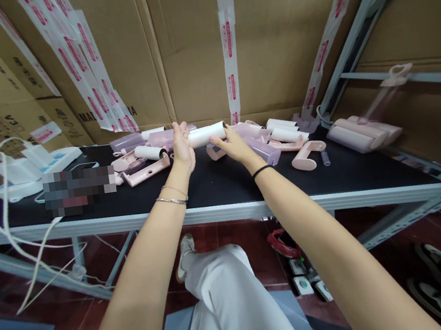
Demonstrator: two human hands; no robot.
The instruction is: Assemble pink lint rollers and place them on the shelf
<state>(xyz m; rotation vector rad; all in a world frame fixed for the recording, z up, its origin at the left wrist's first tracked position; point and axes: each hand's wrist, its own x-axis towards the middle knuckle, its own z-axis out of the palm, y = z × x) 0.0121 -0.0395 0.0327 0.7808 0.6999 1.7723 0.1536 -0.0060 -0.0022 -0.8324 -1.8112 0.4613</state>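
Note:
A white lint roll (pixel 206 135) is held level above the dark shelf, between my two hands. My left hand (pixel 183 147) is closed about its left end, fingers pointing up. At the other end, my right hand (pixel 235 144) grips the roll with the thumb along its near side; some fingers are hidden behind it. Pink lint roller handles (pixel 149 171) and another white roll (pixel 149 152) lie beside my left hand. To the right of my right hand are a translucent purple cover (pixel 263 150), more white rolls (pixel 289 135) and a pink handle (pixel 307 156).
Several lint rollers (pixel 363 134) are piled at the shelf's right end. On the left stand a white power strip (pixel 63 156) with chargers and trailing cables (pixel 33 260), beside a blurred-out patch. Cardboard boxes (pixel 193 49) wall the back; a metal rail (pixel 218 212) edges the front.

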